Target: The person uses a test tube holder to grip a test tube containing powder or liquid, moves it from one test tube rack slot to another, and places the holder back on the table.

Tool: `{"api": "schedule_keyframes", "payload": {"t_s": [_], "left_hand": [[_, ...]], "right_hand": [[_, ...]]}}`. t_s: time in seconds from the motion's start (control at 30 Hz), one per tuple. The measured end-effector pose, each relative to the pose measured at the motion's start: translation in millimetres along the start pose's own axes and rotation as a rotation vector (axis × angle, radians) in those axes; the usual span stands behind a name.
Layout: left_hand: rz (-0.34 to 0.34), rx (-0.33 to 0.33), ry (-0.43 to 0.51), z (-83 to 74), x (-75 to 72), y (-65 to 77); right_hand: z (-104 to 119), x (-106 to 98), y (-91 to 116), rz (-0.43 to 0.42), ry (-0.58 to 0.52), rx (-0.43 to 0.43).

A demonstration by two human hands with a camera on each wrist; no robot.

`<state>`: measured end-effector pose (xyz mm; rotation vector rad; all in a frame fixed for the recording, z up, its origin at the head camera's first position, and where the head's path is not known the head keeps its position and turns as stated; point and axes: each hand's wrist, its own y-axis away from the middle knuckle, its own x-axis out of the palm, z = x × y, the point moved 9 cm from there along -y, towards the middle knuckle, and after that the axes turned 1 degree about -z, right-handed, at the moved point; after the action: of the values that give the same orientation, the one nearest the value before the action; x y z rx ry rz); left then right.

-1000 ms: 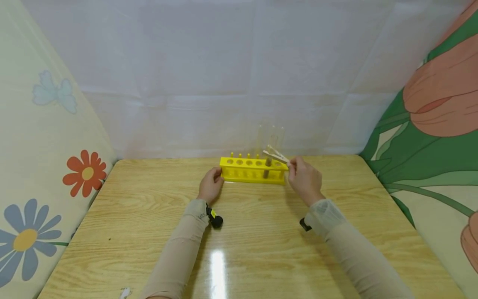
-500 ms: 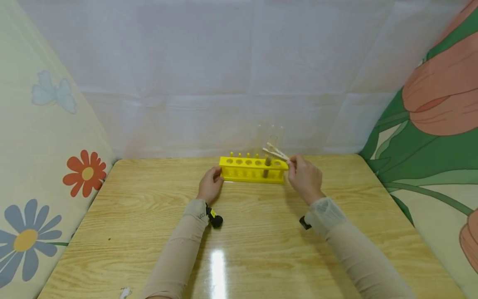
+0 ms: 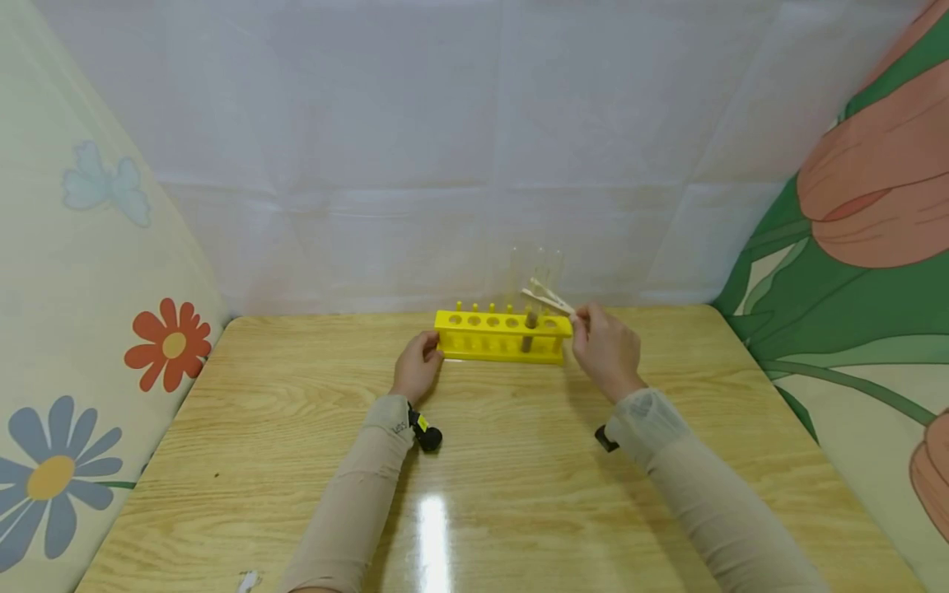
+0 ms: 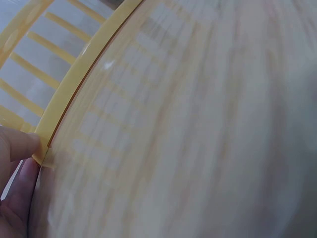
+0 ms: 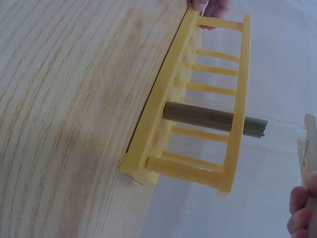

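A yellow test tube rack (image 3: 493,357) stands upright near the back edge of the table. My left hand (image 3: 417,367) pinches the rack's left end, thumb and fingers at its base in the left wrist view. One test tube (image 5: 198,116) with brown contents sits in a hole toward the rack's right end. My right hand (image 3: 611,352) grips a wooden test tube clamp (image 3: 550,301), whose jaws stand spread beside the tube's clear upper part. Whether the jaws surround the glass, I cannot tell. Clear glass tubes (image 3: 558,268) rise behind the rack, faint against the cloth.
The wood-grain table (image 3: 504,511) spreads out in front of the rack. White cloth (image 3: 385,165) hangs just behind it. Flower-printed cloths border the table at left and right. A small white patch (image 3: 249,581) shows at the table's front left.
The wooden clamp's jaws have risen slightly along the tube. My left hand and the rack have stayed in place.
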<state>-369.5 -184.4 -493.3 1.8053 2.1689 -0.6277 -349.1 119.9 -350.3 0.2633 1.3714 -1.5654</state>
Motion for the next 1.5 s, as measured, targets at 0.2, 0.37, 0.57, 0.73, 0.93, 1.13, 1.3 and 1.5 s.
{"api": "schedule_keyframes", "payload": {"t_s": [0.2,0.37,0.57,0.73,0.93,1.13,1.3,1.5], "left_hand": [[-0.003,0.010,0.002,-1.4,-0.2,0.4],[-0.005,0.024,0.004,-2.3,0.0,0.4],[-0.007,0.029,0.002,-0.8,0.3,-0.9],[-0.002,0.026,0.006,1.1,0.7,-1.6],[-0.001,0.033,0.001,3.6,1.9,-3.7],[0.003,0.027,-0.003,5.0,2.5,-4.1],[0.006,0.025,-0.008,3.5,2.1,-3.2],[0.012,0.012,-0.002,3.5,2.2,-3.2]], "right_hand": [[2.6,-4.2,-1.9,-0.016,0.002,0.002],[3.2,-6.4,-3.5,-0.028,-0.001,0.000],[3.2,-7.7,-5.9,-0.029,-0.015,-0.004],[3.9,-9.6,-7.3,-0.042,-0.024,-0.007],[4.9,-12.4,-8.9,-0.069,-0.017,-0.017],[4.5,-14.2,-9.7,-0.094,-0.014,-0.023],[5.3,-15.6,-12.0,-0.097,-0.017,-0.028],[7.4,-16.4,-13.7,-0.089,-0.020,-0.045]]}}
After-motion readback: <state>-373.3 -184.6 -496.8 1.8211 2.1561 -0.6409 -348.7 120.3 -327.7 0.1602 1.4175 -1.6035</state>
